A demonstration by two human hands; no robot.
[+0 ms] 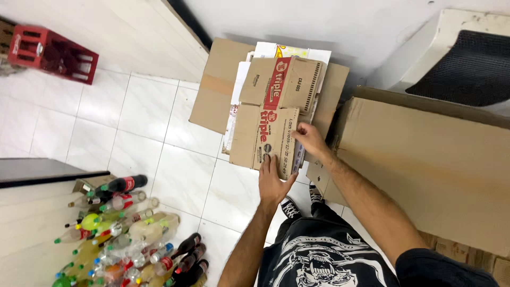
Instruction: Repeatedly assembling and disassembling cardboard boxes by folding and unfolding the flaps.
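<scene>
Centrally, a flattened cardboard box (pixel 273 114) with a red printed stripe lay atop a stack of flattened cardboard sheets (pixel 215 87) on the white tiled floor (pixel 143 122). Left hand (pixel 273 183) pressed flat on its lower edge; right hand (pixel 311 141) gripped its right edge. Large cardboard carton (pixel 425 159), frame right. Plastic bottles (pixel 127 234), lower left. Red crate (pixel 53 53), upper left.
</scene>
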